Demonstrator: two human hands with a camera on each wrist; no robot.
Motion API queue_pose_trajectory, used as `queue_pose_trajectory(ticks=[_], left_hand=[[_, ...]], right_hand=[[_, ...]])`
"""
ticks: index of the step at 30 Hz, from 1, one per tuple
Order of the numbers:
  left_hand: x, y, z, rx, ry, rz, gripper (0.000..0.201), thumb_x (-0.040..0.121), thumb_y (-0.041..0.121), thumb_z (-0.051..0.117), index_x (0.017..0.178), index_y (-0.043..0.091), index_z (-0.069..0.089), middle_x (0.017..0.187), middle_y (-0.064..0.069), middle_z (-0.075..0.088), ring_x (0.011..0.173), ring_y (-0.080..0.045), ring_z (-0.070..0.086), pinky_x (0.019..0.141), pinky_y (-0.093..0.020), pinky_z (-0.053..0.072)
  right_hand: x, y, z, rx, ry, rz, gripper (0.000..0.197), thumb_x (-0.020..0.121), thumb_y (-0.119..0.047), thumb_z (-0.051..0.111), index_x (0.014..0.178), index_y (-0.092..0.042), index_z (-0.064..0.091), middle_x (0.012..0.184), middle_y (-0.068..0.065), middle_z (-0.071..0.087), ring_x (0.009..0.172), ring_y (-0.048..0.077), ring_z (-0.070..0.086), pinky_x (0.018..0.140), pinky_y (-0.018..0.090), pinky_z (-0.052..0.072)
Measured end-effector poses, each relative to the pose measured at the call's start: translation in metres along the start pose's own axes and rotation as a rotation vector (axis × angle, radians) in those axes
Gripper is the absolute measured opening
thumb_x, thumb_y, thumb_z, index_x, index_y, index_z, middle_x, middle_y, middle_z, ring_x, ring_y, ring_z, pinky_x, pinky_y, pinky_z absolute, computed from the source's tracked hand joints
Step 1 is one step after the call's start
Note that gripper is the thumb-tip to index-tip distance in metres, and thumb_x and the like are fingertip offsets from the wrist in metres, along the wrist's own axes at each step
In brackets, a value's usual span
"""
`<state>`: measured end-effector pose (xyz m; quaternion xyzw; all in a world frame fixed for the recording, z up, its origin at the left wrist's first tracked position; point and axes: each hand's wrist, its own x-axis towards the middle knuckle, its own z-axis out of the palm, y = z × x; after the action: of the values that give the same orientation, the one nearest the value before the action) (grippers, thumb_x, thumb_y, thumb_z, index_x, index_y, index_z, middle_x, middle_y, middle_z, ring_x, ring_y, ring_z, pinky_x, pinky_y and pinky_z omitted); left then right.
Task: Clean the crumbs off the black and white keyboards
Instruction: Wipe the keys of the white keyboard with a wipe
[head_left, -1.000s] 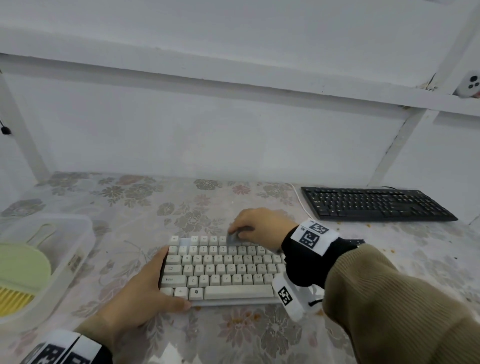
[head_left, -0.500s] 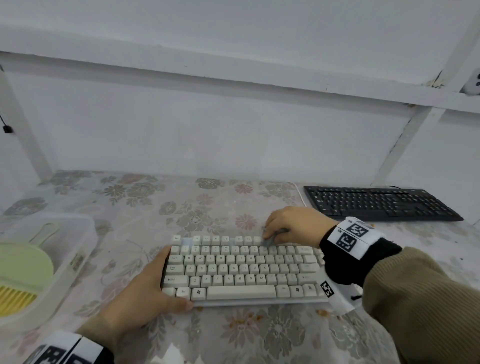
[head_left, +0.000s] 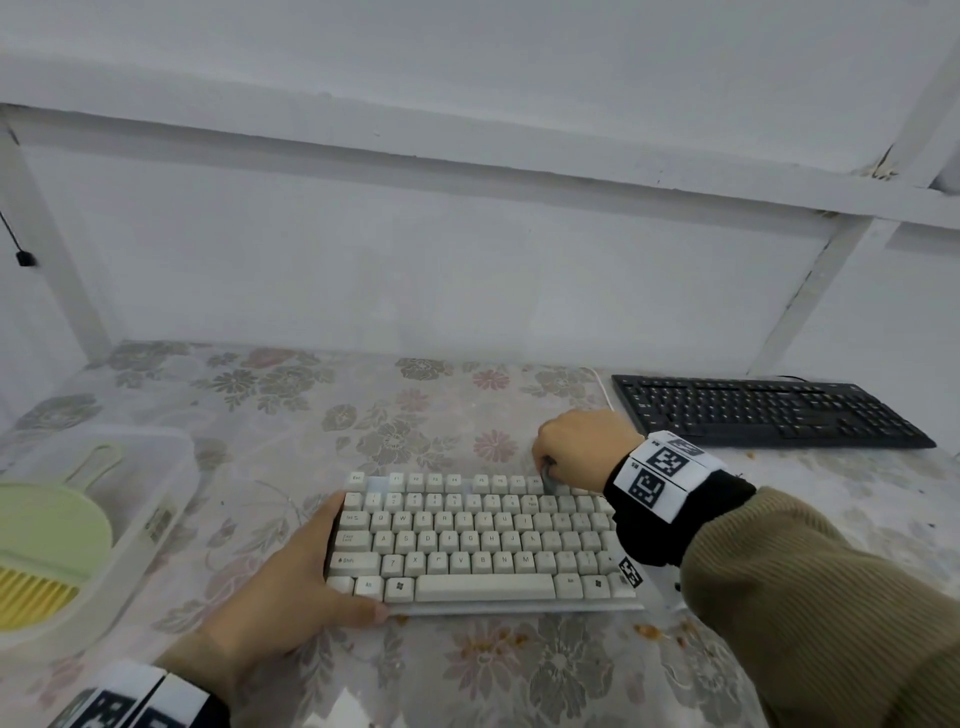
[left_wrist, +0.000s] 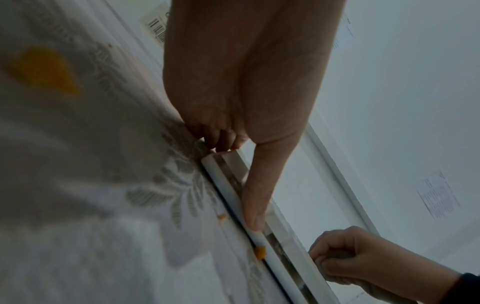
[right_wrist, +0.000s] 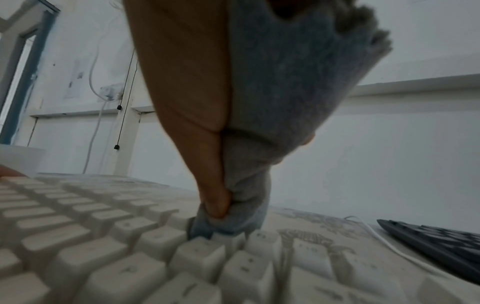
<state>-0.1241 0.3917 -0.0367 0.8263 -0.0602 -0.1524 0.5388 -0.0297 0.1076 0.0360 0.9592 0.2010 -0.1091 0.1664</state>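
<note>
Your right hand (head_left: 582, 447) has slid rightward along the white keyboard (head_left: 467, 545), fingers (right_wrist: 215, 203) pinching the grey cloth (right_wrist: 285, 82); left hand (head_left: 291, 587) grips its corner. Crumbs (head_left: 647, 630) may fall between keys under your fingers.

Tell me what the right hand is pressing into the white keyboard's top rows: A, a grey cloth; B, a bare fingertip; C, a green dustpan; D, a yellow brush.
A: the right hand pinches a grey cloth down between keys of the white keyboard.
</note>
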Motion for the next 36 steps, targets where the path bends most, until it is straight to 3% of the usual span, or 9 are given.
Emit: queue_pose_trajectory(ticks=[2, 5, 8, 12, 15, 19, 27, 31, 36], left_hand=[[0.000, -0.001, 0.000, 0.007, 0.003, 0.000, 0.087, 0.061, 0.003, 0.087, 0.121, 0.046, 0.041, 0.113, 0.022, 0.064, 0.101, 0.015, 0.059, 0.073, -0.001, 0.045], [0.001, -0.003, -0.001, 0.014, -0.001, 0.006, 0.087, 0.060, 0.002, 0.087, 0.122, 0.044, 0.042, 0.110, 0.027, 0.066, 0.102, 0.014, 0.059, 0.074, -0.002, 0.045], [0.002, -0.004, -0.001, 0.011, 0.000, 0.012, 0.086, 0.061, 0.000, 0.086, 0.119, 0.046, 0.043, 0.109, 0.029, 0.065, 0.101, 0.014, 0.059, 0.073, -0.002, 0.046], [0.002, -0.002, 0.001, 0.013, -0.005, 0.023, 0.086, 0.061, 0.000, 0.086, 0.118, 0.046, 0.041, 0.108, 0.043, 0.057, 0.099, 0.017, 0.058, 0.071, -0.001, 0.045], [0.002, -0.003, 0.000, 0.022, 0.000, 0.017, 0.088, 0.061, 0.001, 0.086, 0.119, 0.048, 0.039, 0.109, 0.042, 0.058, 0.100, 0.017, 0.058, 0.071, -0.001, 0.045], [0.001, -0.001, 0.000, 0.039, 0.007, -0.007, 0.089, 0.062, 0.004, 0.086, 0.116, 0.053, 0.037, 0.111, 0.020, 0.065, 0.099, 0.017, 0.058, 0.070, -0.001, 0.045], [0.002, -0.002, 0.000, 0.047, 0.003, -0.025, 0.089, 0.062, 0.006, 0.087, 0.120, 0.052, 0.037, 0.117, 0.020, 0.062, 0.099, 0.017, 0.058, 0.072, -0.004, 0.046], [0.002, -0.001, 0.000, 0.051, 0.005, -0.023, 0.089, 0.063, 0.006, 0.086, 0.118, 0.054, 0.036, 0.115, 0.020, 0.062, 0.098, 0.018, 0.058, 0.070, -0.002, 0.045], [0.002, -0.002, -0.001, 0.058, 0.003, -0.017, 0.089, 0.062, 0.005, 0.086, 0.114, 0.056, 0.035, 0.116, 0.019, 0.062, 0.098, 0.020, 0.056, 0.070, 0.000, 0.044]], right_hand=[[-0.001, 0.001, 0.003, 0.015, 0.042, 0.020, 0.025, 0.084, -0.007, 0.052, 0.087, -0.024, 0.070, 0.095, -0.006, 0.064, 0.090, 0.020, 0.062, 0.049, 0.022, 0.029], [-0.010, 0.010, 0.007, 0.146, 0.121, 0.054, 0.019, 0.091, -0.016, 0.051, 0.093, -0.023, 0.068, 0.100, -0.007, 0.063, 0.095, 0.017, 0.060, 0.065, 0.025, 0.040], [-0.027, 0.022, 0.010, 0.379, 0.076, -0.002, 0.020, 0.092, -0.025, 0.055, 0.106, -0.026, 0.069, 0.108, -0.009, 0.061, 0.099, 0.011, 0.056, 0.076, 0.024, 0.039], [-0.048, 0.038, 0.024, 0.446, 0.107, -0.062, 0.021, 0.090, -0.030, 0.061, 0.110, -0.031, 0.069, 0.113, -0.014, 0.060, 0.102, 0.004, 0.055, 0.089, 0.027, 0.044], [-0.057, 0.054, 0.030, 0.379, 0.106, -0.047, 0.020, 0.090, -0.035, 0.060, 0.108, -0.035, 0.069, 0.115, -0.019, 0.060, 0.104, 0.001, 0.055, 0.087, 0.024, 0.044], [-0.064, 0.070, 0.032, 0.292, 0.065, -0.029, 0.023, 0.091, -0.031, 0.060, 0.113, -0.034, 0.068, 0.119, -0.021, 0.057, 0.108, -0.001, 0.050, 0.088, 0.019, 0.040], [-0.064, 0.076, 0.025, 0.110, -0.027, -0.021, 0.025, 0.091, -0.024, 0.056, 0.105, -0.039, 0.070, 0.118, -0.026, 0.055, 0.108, 0.004, 0.049, 0.078, 0.022, 0.041], [-0.047, 0.060, 0.020, 0.021, -0.050, 0.056, 0.029, 0.086, -0.016, 0.052, 0.096, -0.036, 0.071, 0.111, -0.020, 0.062, 0.103, 0.010, 0.054, 0.069, 0.026, 0.040], [-0.035, 0.055, 0.023, 0.024, -0.051, 0.140, 0.031, 0.084, -0.011, 0.051, 0.093, -0.033, 0.071, 0.105, -0.014, 0.066, 0.099, 0.014, 0.060, 0.067, 0.027, 0.041]])
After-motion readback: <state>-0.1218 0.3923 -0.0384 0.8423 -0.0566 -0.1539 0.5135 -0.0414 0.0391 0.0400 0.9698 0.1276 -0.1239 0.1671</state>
